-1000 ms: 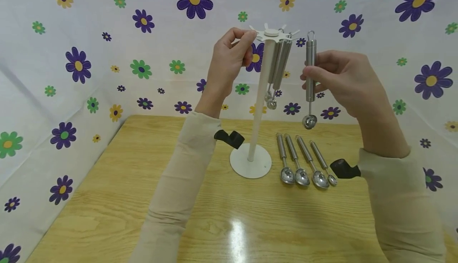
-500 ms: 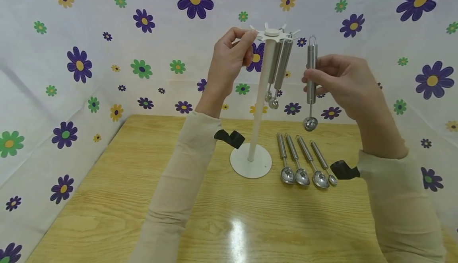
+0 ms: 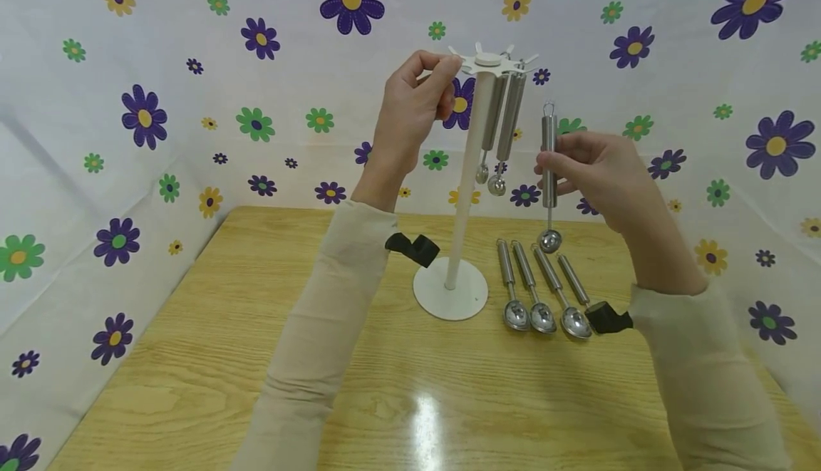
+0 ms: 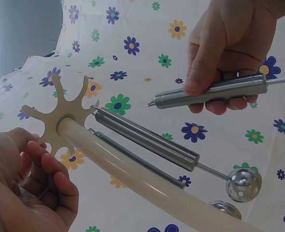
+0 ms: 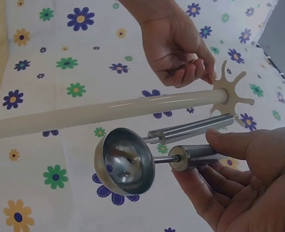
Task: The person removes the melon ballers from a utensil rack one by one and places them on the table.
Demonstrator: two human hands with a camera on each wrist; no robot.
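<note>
My left hand (image 3: 413, 104) pinches one prong of the white utensil stand (image 3: 463, 193) at its star-shaped top. In the right wrist view, its thumb and fingertips meet at that prong. Held upright between the thumb and fingers of my right hand (image 3: 599, 175) is a steel scoop (image 3: 549, 161) with a small round bowl, like a melon baller. It hangs in the air right of the stand, loop upward and apart from the prongs. Two scoops hang from the stand's right side; the nearer hanging scoop (image 4: 147, 135) shows clearly in the left wrist view.
Several steel scoops lie in a row right of the stand's round base (image 3: 450, 307), including a large-bowled scoop (image 3: 515, 314). My right wrist camera (image 3: 608, 318) covers the rightmost one's bowl. A flowered cloth (image 3: 295, 86) rises behind the wooden table (image 3: 359, 385).
My right hand has lowered the scoop and brought it slightly left, toward the row on the table. The hanging scoops have swung a little. My left hand keeps its grip on the stand.
</note>
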